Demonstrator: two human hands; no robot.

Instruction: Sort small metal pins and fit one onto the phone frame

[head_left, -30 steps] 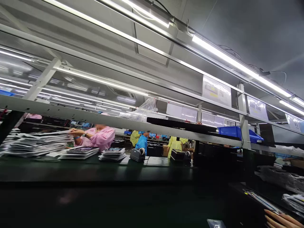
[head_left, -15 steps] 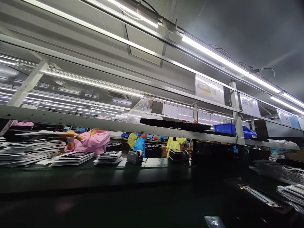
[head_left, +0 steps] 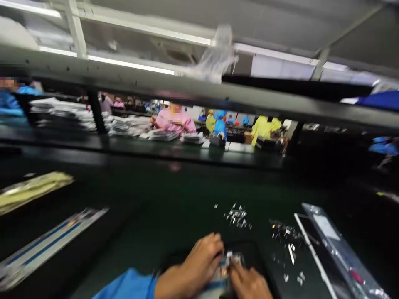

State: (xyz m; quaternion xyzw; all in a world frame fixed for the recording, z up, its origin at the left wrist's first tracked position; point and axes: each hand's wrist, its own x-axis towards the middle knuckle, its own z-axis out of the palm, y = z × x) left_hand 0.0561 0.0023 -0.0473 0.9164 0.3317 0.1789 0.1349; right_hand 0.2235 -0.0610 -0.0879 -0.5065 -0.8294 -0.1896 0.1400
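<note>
My left hand, below a blue sleeve, is at the bottom middle with its fingers curled together over a flat silvery panel with blue strips. My right hand is at the panel's right side, fingers bunched and pressing near small parts at its upper end. What either hand pinches is hidden and blurred. The panel rests on a dark pad. Beyond the hands lies a heap of small bright pieces; to the right is a pile of dark small parts.
At left lie a similar blue-striped panel and a yellowish bundle. A plastic-wrapped panel lies at right. A shelf rail crosses above the dark table. Across it are paper-like stacks and a person in pink.
My view has tilted down from the ceiling lights and shelf to the tabletop. Both hands and the panel, out of sight before, now show at the bottom.
</note>
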